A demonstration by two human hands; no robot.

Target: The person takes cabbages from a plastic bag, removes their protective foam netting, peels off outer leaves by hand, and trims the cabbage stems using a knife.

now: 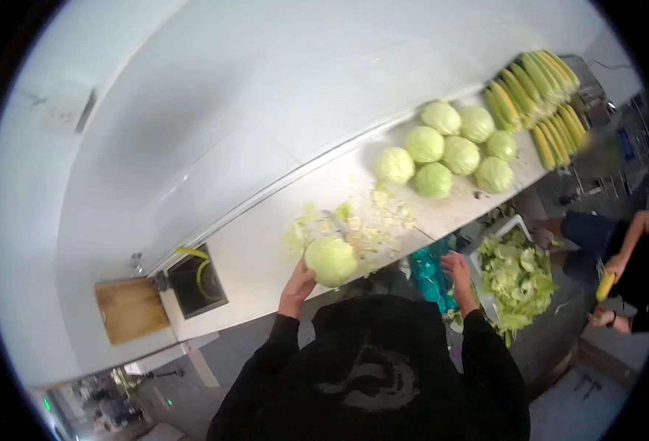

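Observation:
A pale green cabbage sits at the front edge of the counter. My left hand is closed around its left side, with the fingers partly hidden. Well to the right, past the counter's edge, my right hand has its fingers apart and holds nothing. It is between a teal plastic bag and a white crate of cabbage leaves. Cut leaf pieces and trimmings lie scattered behind the held cabbage. Something like a blade, too blurred to be sure of, lies among them.
Several whole cabbages stand grouped farther right on the counter, with corn cobs stacked beyond. A sink with a yellow hose and a wooden cutting board are at left. Another person's hands hold a corn cob at right.

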